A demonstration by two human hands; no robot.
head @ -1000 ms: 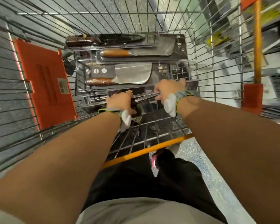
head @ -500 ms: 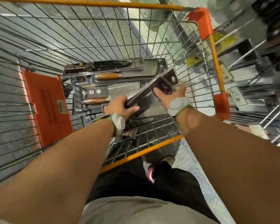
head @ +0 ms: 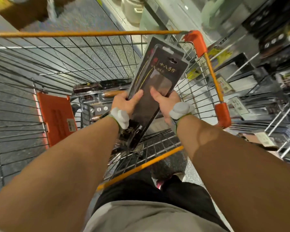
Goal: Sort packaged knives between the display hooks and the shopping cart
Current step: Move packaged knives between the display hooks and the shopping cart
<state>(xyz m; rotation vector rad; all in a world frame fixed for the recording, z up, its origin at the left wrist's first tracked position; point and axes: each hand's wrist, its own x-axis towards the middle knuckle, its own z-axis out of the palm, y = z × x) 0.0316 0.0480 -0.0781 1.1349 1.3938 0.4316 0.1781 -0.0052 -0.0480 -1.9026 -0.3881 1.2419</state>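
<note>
Bare forearms, a white sensor on green strap (head: 120, 117) at each wrist, black shorts (head: 141, 186), grey shirt (head: 151, 216).

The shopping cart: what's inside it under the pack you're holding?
More packaged knives lie in the shopping cart; the held knife pack and both hands cover some, so no count.

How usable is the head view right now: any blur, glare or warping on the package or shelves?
Head view: the dark packaged knife held in the left hand and right hand is slightly soft with sheen; the shelves on the right are motion-smeared; the wide lens bows the wire shopping cart.
</note>
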